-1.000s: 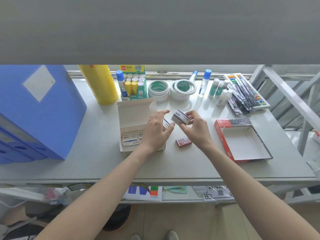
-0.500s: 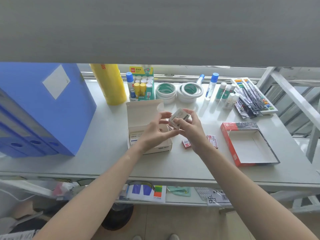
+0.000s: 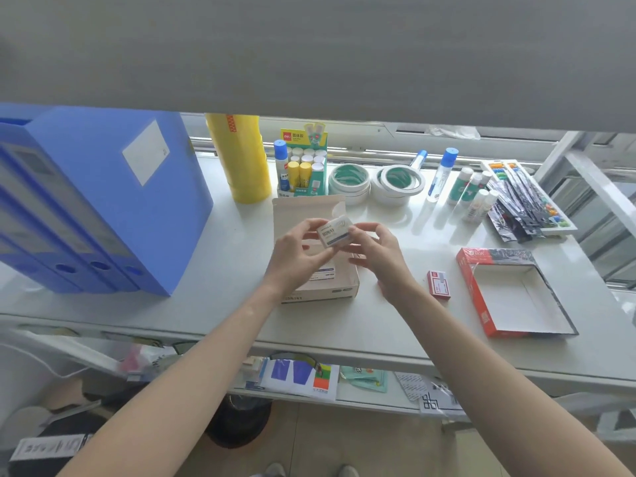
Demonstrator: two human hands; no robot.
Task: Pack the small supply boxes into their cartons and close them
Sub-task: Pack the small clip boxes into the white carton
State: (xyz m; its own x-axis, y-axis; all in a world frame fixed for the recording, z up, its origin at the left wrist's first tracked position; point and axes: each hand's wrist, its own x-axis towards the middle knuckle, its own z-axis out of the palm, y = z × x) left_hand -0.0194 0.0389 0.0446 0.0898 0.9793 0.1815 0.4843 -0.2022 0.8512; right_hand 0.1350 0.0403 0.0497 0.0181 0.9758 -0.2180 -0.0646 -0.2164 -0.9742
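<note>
I see a brightly lit scene, with daylight coming from the window behind the white table (image 3: 220,270). The light glares hardest on the table's far edge, around the tape rolls (image 3: 375,182), which cast pale reflections toward me on the glossy surface. Shadows are soft and faint. Above the table, a flat grey band (image 3: 309,53) fills the top of the frame, featureless and blurred. Wide-angle distortion bends the table's front edge and tilts the blue file boxes (image 3: 103,197) at its left end. Below the table, the floor is dimmer and softer.
</note>
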